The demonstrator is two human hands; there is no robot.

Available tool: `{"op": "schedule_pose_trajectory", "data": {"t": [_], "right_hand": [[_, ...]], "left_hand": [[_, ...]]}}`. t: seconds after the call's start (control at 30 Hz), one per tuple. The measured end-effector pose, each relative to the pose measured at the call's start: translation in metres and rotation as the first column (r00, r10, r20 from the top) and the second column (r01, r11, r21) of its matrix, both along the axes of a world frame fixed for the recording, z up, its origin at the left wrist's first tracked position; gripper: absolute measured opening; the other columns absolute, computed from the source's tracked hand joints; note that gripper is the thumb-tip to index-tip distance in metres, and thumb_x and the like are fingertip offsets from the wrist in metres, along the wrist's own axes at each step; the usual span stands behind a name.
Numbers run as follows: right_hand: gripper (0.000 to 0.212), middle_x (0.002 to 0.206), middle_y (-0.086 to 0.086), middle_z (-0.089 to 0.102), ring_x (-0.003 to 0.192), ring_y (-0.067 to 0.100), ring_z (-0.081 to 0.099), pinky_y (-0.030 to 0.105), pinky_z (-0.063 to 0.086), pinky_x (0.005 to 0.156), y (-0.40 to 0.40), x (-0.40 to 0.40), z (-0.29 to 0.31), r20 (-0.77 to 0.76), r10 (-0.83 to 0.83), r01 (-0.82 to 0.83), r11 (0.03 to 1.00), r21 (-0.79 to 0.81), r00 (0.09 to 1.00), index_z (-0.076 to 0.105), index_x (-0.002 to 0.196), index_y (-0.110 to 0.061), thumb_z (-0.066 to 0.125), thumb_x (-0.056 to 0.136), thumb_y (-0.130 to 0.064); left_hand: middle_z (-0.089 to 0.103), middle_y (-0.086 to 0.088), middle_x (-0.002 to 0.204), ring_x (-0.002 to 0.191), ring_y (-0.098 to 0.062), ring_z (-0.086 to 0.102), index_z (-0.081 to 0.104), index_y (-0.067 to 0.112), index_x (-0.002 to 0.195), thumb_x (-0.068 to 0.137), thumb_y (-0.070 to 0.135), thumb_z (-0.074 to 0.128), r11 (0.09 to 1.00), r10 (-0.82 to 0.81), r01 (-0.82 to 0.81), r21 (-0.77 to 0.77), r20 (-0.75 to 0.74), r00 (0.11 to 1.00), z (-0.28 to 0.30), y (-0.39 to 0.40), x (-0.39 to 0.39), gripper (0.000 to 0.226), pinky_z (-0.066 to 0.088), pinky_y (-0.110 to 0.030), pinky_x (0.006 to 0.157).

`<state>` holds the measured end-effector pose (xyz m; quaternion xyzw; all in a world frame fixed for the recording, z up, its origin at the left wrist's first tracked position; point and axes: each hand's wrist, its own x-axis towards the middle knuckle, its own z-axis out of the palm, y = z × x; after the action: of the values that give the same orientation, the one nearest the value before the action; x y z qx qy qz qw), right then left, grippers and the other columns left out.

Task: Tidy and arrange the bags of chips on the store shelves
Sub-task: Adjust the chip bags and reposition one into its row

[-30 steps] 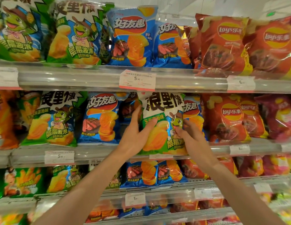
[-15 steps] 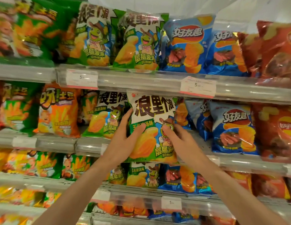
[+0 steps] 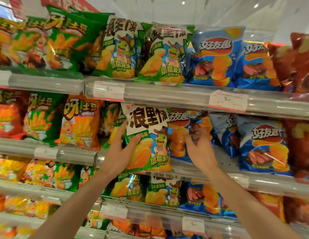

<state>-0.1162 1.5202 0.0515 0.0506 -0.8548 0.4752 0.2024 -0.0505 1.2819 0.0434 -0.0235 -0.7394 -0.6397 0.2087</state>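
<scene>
Left hand [image 3: 119,152] grips the white-and-green glossy chip bag with a cartoon frog [image 3: 147,138] at its left edge: thumb across the front, fingers [image 3: 121,130] curled round behind. Bag stands upright at the front of the second shelf down, bottom edge over the clear plastic shelf rail [image 3: 193,171], top just under the white price tag [image 3: 109,91] on the shelf above.

Right hand [image 3: 200,152] is just right of that bag, not on it. Its fingers [image 3: 196,133] are loosely curled against the blue foil chip bag with orange ridged chips [image 3: 178,135] that sits directly beside and partly behind the frog bag. Cannot tell whether they pinch the blue bag or only touch it.

Same shelf: a second blue foil chip bag [image 3: 264,144] further right, well apart from the hands; an orange fries-print snack bag with a cartoon chef [image 3: 79,123] to the left, with a green fries-print bag [image 3: 41,116] beyond it.

Top shelf: two more green frog bags [image 3: 164,54] above the held bag, blue bags to their right, green fries bags to their left. Lower shelf: frog bags and blue bags under the hands, partly hidden by the forearms. Far edges are blurred.
</scene>
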Motion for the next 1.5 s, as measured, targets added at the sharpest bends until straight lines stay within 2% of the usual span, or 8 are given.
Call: {"op": "schedule_pose_trajectory", "data": {"t": [0.1,0.17,0.4,0.57,0.77,1.0,1.27,1.5], "right_hand": [[0.060,0.129,0.009,0.059,0.119,0.032,0.057,0.044,0.049,0.097,-0.007,-0.028,-0.012,0.154,0.034,-0.027,0.998,-0.047,0.987,0.042,0.139,-0.015,0.052,0.094,-0.054],[0.042,0.108,0.004,0.066,0.109,0.031,0.063,0.035,0.048,0.084,-0.014,-0.038,-0.018,0.218,0.072,-0.047,0.992,-0.120,0.973,0.052,0.125,-0.012,0.054,0.098,-0.044],[0.025,0.090,-0.005,0.062,0.084,0.014,0.060,0.030,0.042,0.075,0.014,-0.031,0.005,0.108,0.083,-0.063,0.983,-0.174,0.991,0.051,0.118,-0.019,0.054,0.100,-0.036],[0.026,0.095,0.004,0.068,0.095,0.024,0.065,0.034,0.047,0.079,0.079,-0.021,0.031,0.088,0.055,-0.042,0.989,-0.143,0.995,0.059,0.113,-0.013,0.055,0.100,-0.035],[0.054,0.118,0.008,0.067,0.109,0.028,0.062,0.042,0.049,0.095,0.148,-0.003,0.035,0.135,-0.049,0.065,0.992,-0.111,0.990,0.055,0.129,-0.014,0.057,0.092,-0.053],[0.041,0.093,0.002,0.062,0.078,0.013,0.057,0.026,0.039,0.062,0.168,0.009,0.020,0.134,-0.149,0.157,0.986,-0.055,0.980,0.054,0.121,-0.011,0.054,0.098,-0.045],[0.044,0.112,0.011,0.064,0.107,0.030,0.062,0.034,0.045,0.081,0.141,-0.004,0.012,0.136,-0.082,0.107,0.977,-0.186,0.987,0.049,0.131,-0.008,0.052,0.100,-0.039],[0.011,0.052,-0.003,0.039,0.044,0.017,0.036,0.031,0.022,0.047,0.128,-0.017,0.005,0.303,0.111,-0.008,0.947,-0.322,0.947,0.039,0.090,-0.011,0.039,0.101,-0.011]], "left_hand": [[0.054,0.019,0.131,0.110,-0.006,0.062,0.028,0.055,0.144,0.092,0.046,0.060,1.000,0.018,-0.018,0.015,0.009,1.000,0.000,0.003,0.000,0.062,0.058,-0.023,0.076],[0.052,0.018,0.136,0.114,-0.011,0.061,0.028,0.058,0.143,0.090,0.051,0.061,0.999,0.032,-0.033,0.015,0.025,0.999,-0.003,0.004,-0.001,0.063,0.058,-0.034,0.086],[0.049,0.024,0.134,0.120,-0.007,0.055,0.028,0.055,0.144,0.092,0.048,0.059,0.999,0.028,-0.028,-0.016,0.002,1.000,-0.004,0.007,-0.004,0.062,0.055,-0.035,0.090],[0.047,0.021,0.141,0.128,-0.009,0.050,0.027,0.063,0.140,0.089,0.056,0.060,0.998,-0.011,0.011,-0.067,0.005,1.000,-0.009,0.029,-0.018,0.061,0.048,-0.046,0.103],[0.047,0.041,0.118,0.098,0.023,0.053,0.024,0.047,0.150,0.100,0.041,0.051,0.983,-0.044,0.037,-0.182,-0.036,0.998,0.005,0.072,-0.042,0.057,0.043,-0.011,0.086],[0.050,0.015,0.138,0.124,-0.014,0.052,0.018,0.048,0.150,0.099,0.044,0.050,0.980,-0.031,0.029,-0.197,-0.004,1.000,0.013,0.079,-0.078,0.060,0.040,-0.041,0.109],[0.045,0.015,0.140,0.130,-0.019,0.047,0.014,0.055,0.148,0.102,0.044,0.043,0.979,-0.089,0.114,-0.170,0.152,0.984,-0.013,0.074,-0.094,0.056,0.032,-0.039,0.114],[0.043,0.005,0.147,0.127,-0.023,0.049,0.007,0.044,0.153,0.102,0.049,0.033,0.948,-0.001,0.039,-0.315,0.119,0.993,-0.015,0.073,-0.090,0.057,0.035,-0.044,0.111]]}}
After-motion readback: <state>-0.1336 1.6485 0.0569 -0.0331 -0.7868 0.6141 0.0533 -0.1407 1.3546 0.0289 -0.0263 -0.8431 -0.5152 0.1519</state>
